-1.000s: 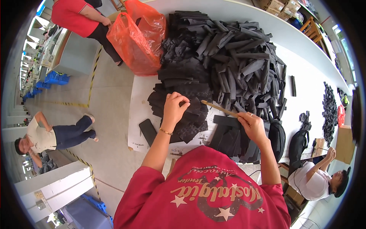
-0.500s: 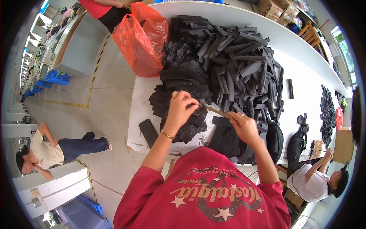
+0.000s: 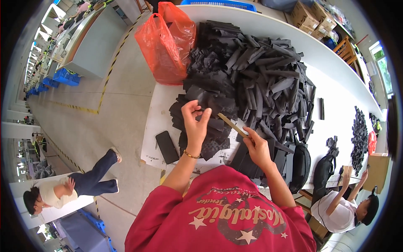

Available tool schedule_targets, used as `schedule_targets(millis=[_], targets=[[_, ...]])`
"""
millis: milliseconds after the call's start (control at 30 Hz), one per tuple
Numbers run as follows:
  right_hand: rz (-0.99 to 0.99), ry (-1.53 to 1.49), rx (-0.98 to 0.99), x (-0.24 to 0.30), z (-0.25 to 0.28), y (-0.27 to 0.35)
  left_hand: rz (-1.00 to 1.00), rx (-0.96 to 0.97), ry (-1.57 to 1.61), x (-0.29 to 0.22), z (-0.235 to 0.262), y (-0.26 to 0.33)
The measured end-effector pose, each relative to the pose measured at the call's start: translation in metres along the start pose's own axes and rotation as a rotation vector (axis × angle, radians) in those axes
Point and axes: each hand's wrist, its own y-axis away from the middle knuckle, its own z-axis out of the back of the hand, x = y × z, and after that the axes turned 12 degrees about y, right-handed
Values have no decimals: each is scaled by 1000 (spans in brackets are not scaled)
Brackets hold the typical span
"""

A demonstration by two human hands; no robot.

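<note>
Thin tan stick held over a heap of black foam pieces.

The stick, flat, narrow and pale brown, is pinched at its lower end in the closed grip of the right hand and slants up-left toward the left hand. The left grip is narrow, fingers curled at a dark foam piece on the pile upon the white tabletop. A black phone lies just beside.

Bright, even daylight, soft shadows, sharp centre (straight edges bend strongly toward the dark fisheye rim).
</note>
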Motion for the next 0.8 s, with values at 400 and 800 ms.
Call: schedule_targets(millis=[400,800], targets=[[-117,-117,73,-16,-23,7,1108,-425,1038,58,0,26],[-93,243,-220,-35,19,20,1094,-517,864,93,0,12]])
